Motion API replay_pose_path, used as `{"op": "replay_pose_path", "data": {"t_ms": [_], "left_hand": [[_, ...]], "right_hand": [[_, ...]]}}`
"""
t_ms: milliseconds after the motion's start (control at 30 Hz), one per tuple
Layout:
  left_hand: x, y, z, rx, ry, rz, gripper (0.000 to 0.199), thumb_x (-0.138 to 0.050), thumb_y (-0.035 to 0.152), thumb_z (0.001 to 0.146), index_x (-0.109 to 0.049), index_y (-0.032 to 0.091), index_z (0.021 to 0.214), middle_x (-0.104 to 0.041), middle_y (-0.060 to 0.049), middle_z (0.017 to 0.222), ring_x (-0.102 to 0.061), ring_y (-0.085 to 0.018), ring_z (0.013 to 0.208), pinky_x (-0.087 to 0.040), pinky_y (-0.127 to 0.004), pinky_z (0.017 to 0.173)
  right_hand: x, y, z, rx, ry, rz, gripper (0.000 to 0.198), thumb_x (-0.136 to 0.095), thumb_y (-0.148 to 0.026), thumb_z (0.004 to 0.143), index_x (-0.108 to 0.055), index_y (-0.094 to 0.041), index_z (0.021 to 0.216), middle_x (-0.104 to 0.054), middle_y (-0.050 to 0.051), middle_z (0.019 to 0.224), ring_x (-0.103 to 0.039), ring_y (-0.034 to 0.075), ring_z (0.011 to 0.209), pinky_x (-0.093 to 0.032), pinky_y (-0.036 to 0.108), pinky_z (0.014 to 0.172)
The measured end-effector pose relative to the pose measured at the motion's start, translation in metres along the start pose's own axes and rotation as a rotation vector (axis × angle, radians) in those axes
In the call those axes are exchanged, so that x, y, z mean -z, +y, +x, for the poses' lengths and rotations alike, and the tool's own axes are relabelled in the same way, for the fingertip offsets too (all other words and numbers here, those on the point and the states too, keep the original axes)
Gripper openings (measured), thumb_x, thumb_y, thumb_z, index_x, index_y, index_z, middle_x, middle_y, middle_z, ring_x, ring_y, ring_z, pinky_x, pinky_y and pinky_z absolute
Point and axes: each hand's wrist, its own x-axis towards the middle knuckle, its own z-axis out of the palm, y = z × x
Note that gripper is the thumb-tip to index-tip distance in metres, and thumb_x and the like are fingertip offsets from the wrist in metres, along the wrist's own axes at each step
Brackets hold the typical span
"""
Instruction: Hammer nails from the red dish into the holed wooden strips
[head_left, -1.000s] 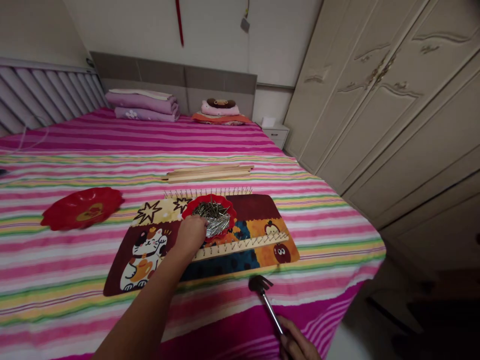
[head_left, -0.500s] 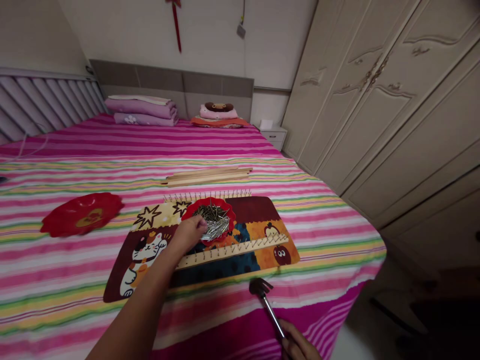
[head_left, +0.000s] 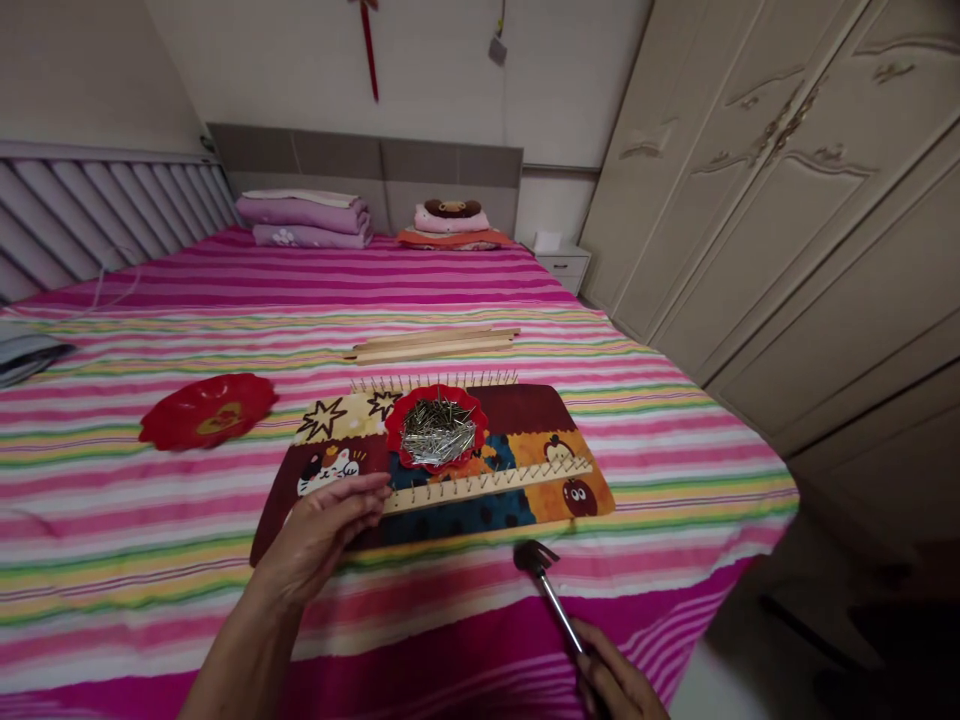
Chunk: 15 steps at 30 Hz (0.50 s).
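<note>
My right hand (head_left: 616, 678) is wrapped round the handle of a claw hammer (head_left: 553, 605), whose dark head rests over the striped bedspread by the mat's front edge. At the left end of a wooden strip (head_left: 465, 488), the fingertips of my left hand (head_left: 322, 525) are pinched together on a nail, mostly hidden by the fingers. A row of nails stands upright along that strip. Just behind it, a red scalloped dish (head_left: 481, 415) holds a heap of loose nails (head_left: 439, 425). All these lie on a patterned mat (head_left: 517, 410) with a cat picture.
A second nail-studded strip (head_left: 405, 382) lies at the mat's back edge. Bare wooden strips (head_left: 435, 346) are stacked beyond it. To the left sits a red plate (head_left: 255, 395). Folded bedding (head_left: 304, 215) is at the headboard, and a wardrobe (head_left: 750, 200) stands on the right.
My left hand has left the dish of nails and come down to the left end of the near strip. The right hand still grips the hammer. The view has shifted slightly.
</note>
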Motion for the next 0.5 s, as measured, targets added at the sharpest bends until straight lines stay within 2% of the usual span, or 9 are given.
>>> {"op": "replay_pose_path", "data": {"t_ms": [167, 267, 367, 500], "left_hand": [[0.011, -0.03, -0.003, 0.042, 0.053, -0.091, 0.041, -0.081, 0.021, 0.042, -0.072, 0.015, 0.081, -0.07, -0.004, 0.074, -0.062, -0.011, 0.063, -0.052, -0.02, 0.06], [0.011, -0.042, 0.002, -0.015, 0.123, -0.05, 0.039, -0.081, 0.028, 0.043, -0.072, 0.014, 0.078, -0.07, -0.003, 0.073, -0.06, -0.01, 0.062, -0.051, -0.02, 0.058], [0.01, -0.05, 0.011, -0.127, 0.207, 0.089, 0.037, -0.077, 0.036, 0.048, -0.072, 0.016, 0.078, -0.07, -0.002, 0.074, -0.059, -0.01, 0.062, -0.049, -0.019, 0.056], [0.007, -0.058, 0.02, -0.225, 0.278, 0.379, 0.037, -0.067, 0.044, 0.059, -0.071, 0.019, 0.087, -0.07, -0.002, 0.079, -0.061, -0.014, 0.066, -0.052, -0.025, 0.062]], "right_hand": [[-0.001, -0.006, -0.005, 0.004, -0.022, -0.042, 0.063, -0.062, -0.066, 0.062, -0.064, -0.023, 0.11, -0.05, -0.004, 0.058, -0.045, 0.011, 0.047, -0.039, 0.02, 0.045], [-0.003, -0.008, -0.006, -0.012, -0.015, -0.028, 0.062, -0.062, -0.064, 0.063, -0.063, -0.023, 0.11, -0.05, -0.004, 0.058, -0.044, 0.01, 0.047, -0.037, 0.02, 0.044], [-0.003, -0.009, -0.007, -0.007, -0.025, -0.025, 0.063, -0.063, -0.063, 0.063, -0.063, -0.021, 0.11, -0.046, -0.005, 0.055, -0.041, 0.01, 0.045, -0.034, 0.019, 0.042], [-0.003, -0.008, -0.006, -0.042, -0.045, -0.026, 0.066, -0.061, -0.063, 0.064, -0.059, -0.02, 0.115, -0.04, -0.007, 0.052, -0.033, 0.008, 0.041, -0.025, 0.018, 0.037]]}}
